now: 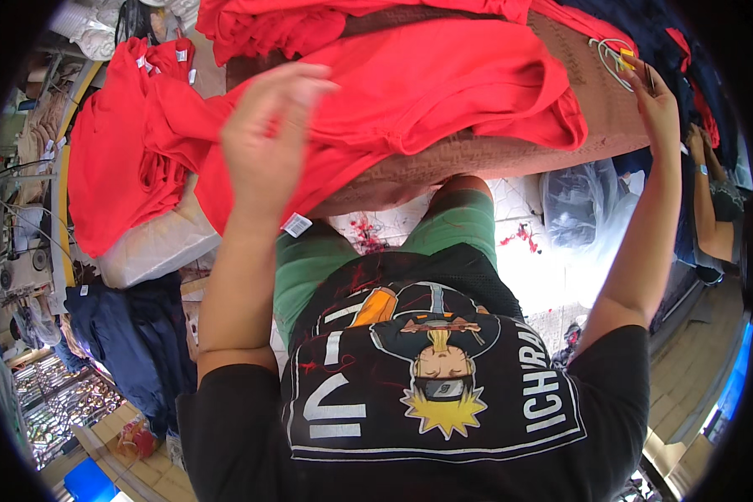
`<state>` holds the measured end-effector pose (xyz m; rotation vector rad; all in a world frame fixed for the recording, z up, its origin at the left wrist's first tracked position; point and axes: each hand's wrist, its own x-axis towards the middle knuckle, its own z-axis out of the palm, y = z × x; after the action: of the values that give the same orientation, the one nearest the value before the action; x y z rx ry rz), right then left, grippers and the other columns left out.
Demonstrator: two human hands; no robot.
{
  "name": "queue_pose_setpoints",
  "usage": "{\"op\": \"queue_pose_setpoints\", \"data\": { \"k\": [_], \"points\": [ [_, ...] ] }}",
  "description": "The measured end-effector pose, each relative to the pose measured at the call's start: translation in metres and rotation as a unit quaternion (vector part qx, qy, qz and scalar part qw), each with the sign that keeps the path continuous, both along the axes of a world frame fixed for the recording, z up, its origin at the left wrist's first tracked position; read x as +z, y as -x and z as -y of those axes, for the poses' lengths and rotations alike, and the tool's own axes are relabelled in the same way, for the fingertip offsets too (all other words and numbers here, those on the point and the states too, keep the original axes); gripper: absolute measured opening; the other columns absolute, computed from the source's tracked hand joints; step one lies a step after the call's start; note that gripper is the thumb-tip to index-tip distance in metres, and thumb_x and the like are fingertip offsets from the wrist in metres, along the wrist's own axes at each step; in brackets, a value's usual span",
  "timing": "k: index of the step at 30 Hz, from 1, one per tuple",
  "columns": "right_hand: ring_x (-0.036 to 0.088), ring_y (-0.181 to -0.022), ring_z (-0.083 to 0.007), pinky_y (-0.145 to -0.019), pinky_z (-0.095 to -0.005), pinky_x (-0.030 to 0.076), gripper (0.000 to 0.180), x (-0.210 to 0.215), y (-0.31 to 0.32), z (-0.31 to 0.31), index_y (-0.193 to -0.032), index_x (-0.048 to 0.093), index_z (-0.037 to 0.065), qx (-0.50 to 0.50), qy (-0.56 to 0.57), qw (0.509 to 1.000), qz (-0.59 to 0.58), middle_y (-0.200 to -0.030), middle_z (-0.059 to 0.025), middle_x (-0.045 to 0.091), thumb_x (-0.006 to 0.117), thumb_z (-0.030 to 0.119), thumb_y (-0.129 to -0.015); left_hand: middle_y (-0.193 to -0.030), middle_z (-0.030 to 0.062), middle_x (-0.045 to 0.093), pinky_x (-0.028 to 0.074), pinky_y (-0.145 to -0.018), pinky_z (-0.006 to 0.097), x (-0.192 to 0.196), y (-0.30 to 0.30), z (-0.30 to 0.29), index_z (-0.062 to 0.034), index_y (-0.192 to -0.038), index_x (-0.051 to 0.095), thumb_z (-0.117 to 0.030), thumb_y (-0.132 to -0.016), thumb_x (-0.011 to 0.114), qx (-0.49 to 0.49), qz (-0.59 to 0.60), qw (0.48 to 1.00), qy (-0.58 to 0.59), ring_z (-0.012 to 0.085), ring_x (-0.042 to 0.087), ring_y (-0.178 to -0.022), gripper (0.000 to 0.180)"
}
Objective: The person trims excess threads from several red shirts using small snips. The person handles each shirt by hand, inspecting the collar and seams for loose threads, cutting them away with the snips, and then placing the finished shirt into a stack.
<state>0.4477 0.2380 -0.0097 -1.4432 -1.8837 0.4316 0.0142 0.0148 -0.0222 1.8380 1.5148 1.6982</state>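
Note:
A red garment with a ribbed-looking band at its right end lies spread over the brown patterned cloth surface before me. My left hand is over the left part of this garment, smeared by motion, so its grip is unclear. A white tag hangs from the garment's near edge, below the left hand. At the far right, my right hand is raised with its fingertips pinched together. A thin dark piece shows at those fingers, too small to name. Beside them lie a small yellow thing and a looped whitish cord.
More red garments with white tags lie on a wrapped pale bundle at left. Dark navy cloth hangs below. A clear plastic bag and red thread scraps are on the floor. Another person's arm shows at right.

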Motion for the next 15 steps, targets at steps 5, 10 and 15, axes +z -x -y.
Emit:
{"op": "queue_pose_setpoints", "data": {
  "k": [5,10,15],
  "points": [
    [0.057,-0.084,-0.0060,-0.081,-0.0216,0.044,0.019,-0.048,0.110,0.087,-0.105,0.070,0.004,0.169,0.084,0.977,-0.102,-0.090,0.0019,0.066,0.061,0.015,-0.093,-0.101,0.0098,0.069,0.050,-0.085,0.028,-0.021,0.002,-0.004,0.0011,-0.096,0.069,-0.012,-0.093,0.060,0.002,0.093,0.993,0.076,0.0160,0.065,-0.095,0.016],
    [0.059,-0.078,-0.0079,-0.074,-0.0241,0.047,0.017,-0.066,0.193,0.142,-0.098,0.070,0.002,0.263,0.196,0.939,-0.106,-0.083,-0.0006,0.067,0.068,0.016,-0.087,-0.105,0.0117,0.068,0.051,-0.084,0.030,-0.046,-0.011,-0.009,-0.0043,-0.102,0.069,-0.010,-0.089,0.062,-0.014,-0.092,0.990,0.109,0.0231,0.066,-0.097,0.016],
    [0.057,-0.072,-0.0054,-0.070,-0.0243,0.048,0.020,-0.062,0.234,0.168,-0.093,0.069,0.001,0.189,0.229,0.954,-0.033,-0.077,-0.0005,0.067,0.072,0.018,-0.084,-0.113,0.0105,0.065,0.045,-0.094,0.030,-0.064,-0.023,-0.010,-0.0019,-0.112,0.065,-0.005,-0.093,0.053,-0.061,-0.019,0.982,0.178,0.0199,0.061,-0.107,0.022]
  ]
}}
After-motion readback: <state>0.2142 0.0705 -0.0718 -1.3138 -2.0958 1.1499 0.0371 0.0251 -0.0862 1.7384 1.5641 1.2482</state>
